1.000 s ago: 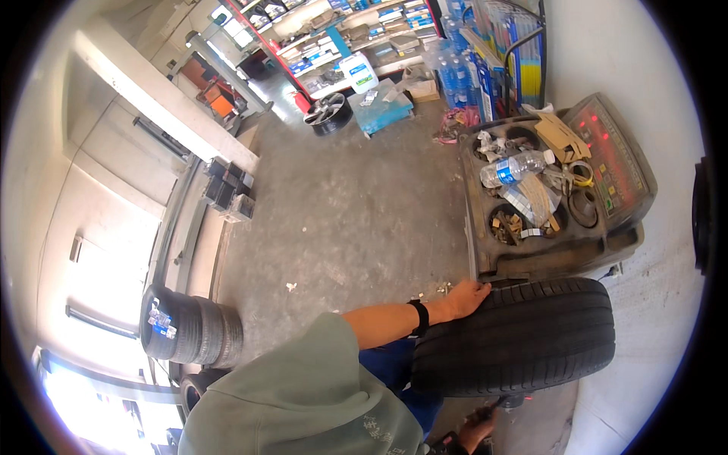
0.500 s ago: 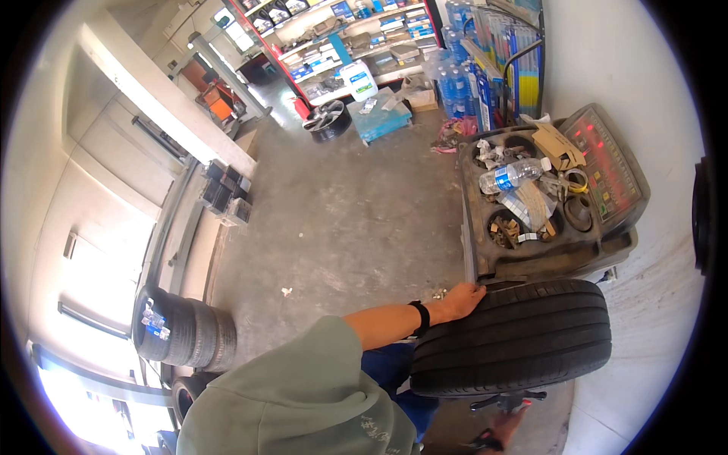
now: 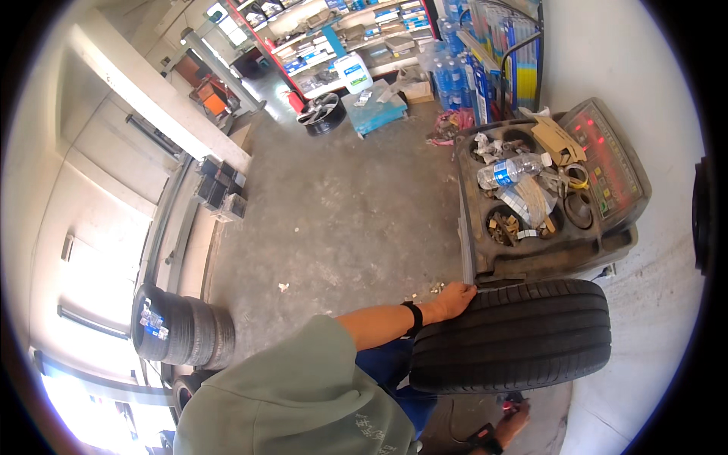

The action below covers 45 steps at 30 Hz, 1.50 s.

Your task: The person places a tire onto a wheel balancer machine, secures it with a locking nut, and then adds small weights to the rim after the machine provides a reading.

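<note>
A black tyre (image 3: 512,334) stands upright beside the wheel balancer (image 3: 485,265), its grooved tread facing up. My left hand (image 3: 453,301), with a black band on the wrist, is closed at the tyre's far left edge, fingers curled over the sidewall. Below the tyre, near the lower edge, my right hand (image 3: 513,425) is closed around a small black wing nut (image 3: 516,396) with a red part. A dark watch sits on that wrist. The fingertips of the right hand are small and partly hidden, and the wheel's hub side is out of sight.
The balancer's tray (image 3: 474,201) holds a plastic bottle (image 3: 512,171), small weights and scraps, beside its lit panel (image 3: 607,163). A white wall (image 3: 652,318) stands close on the right. Stacked tyres (image 3: 186,327) lie at left. A loose wheel rim (image 3: 321,115) and shelves are farther back.
My right hand has shifted slightly, and the wing nut's handles now point differently. My left hand has moved a little left along the tyre edge.
</note>
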Available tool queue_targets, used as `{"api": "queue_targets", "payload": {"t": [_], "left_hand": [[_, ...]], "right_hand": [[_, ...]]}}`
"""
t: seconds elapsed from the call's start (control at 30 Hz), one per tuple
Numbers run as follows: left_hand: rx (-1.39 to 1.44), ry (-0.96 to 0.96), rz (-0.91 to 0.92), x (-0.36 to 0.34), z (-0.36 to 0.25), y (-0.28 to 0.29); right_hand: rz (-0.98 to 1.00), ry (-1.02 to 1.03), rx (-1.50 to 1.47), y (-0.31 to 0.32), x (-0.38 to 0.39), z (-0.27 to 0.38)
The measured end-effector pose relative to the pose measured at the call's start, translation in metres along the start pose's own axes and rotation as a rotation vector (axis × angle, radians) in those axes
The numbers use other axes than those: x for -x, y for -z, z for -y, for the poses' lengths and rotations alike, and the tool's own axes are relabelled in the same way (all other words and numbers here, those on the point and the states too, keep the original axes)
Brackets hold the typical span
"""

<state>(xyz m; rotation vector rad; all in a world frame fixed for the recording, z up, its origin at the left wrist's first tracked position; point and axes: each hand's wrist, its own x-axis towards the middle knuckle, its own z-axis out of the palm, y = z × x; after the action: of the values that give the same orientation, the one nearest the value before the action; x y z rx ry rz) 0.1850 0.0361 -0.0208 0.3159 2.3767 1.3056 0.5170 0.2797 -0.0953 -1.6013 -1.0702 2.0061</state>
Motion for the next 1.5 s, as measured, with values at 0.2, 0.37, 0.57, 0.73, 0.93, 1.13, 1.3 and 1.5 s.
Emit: {"api": "queue_targets", "payload": {"t": [0.2, 0.37, 0.57, 0.73, 0.93, 1.13, 1.3, 1.5], "left_hand": [[-0.249, -0.214, 0.048, -0.014, 0.027, -0.017], [-0.685, -0.48, 0.132, -0.014, 0.099, 0.0], [-0.415, -0.3, 0.122, -0.034, 0.005, -0.007], [-0.249, -0.08, 0.089, -0.005, -0.112, -0.035], [-0.094, -0.178, 0.008, -0.034, -0.041, -0.025], [-0.247, -0.354, -0.044, -0.009, -0.006, -0.008], [-0.366, -0.274, 0.055, 0.001, 0.095, 0.028], [0.286, -0.048, 0.266, -0.046, -0.021, 0.003]], "right_hand": [[-0.006, 0.203, 0.806, 0.064, -0.12, -0.008], [-0.093, 0.159, 0.284, 0.071, -0.046, -0.103], [0.01, -0.295, -0.052, 0.022, 0.004, -0.178], [0.007, -0.361, -0.053, -0.028, 0.025, -0.141], [-0.052, -0.31, 0.139, -0.038, 0.055, -0.112], [-0.064, -0.219, -0.085, -0.039, 0.041, -0.116], [-0.078, -0.317, -0.116, -0.041, 0.007, -0.123], [-0.239, -0.286, -0.105, -0.053, 0.041, -0.092]]}}
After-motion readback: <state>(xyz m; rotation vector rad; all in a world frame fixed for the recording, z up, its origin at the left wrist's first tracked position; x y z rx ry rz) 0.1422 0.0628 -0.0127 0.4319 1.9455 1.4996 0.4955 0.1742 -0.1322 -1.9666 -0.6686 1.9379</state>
